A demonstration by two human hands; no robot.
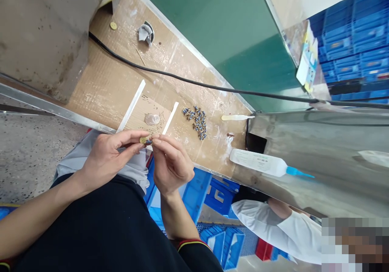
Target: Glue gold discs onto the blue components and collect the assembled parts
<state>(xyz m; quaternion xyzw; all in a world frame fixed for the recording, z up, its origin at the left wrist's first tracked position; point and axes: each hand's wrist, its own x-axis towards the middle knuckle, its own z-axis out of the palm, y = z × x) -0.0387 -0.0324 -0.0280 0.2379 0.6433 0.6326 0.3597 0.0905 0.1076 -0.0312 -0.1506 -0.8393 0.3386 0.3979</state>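
Together over the table's (212,150) near edge, the left hand's (105,154) outstretched fingers pinch a yellow disc (143,140) while the curled right hand (173,162) pinches a tiny blue piece (148,142) just right of it.

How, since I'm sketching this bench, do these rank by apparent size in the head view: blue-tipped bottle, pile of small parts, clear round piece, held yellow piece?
1. Blue-tipped bottle
2. Pile of small parts
3. Clear round piece
4. Held yellow piece (visible part only)
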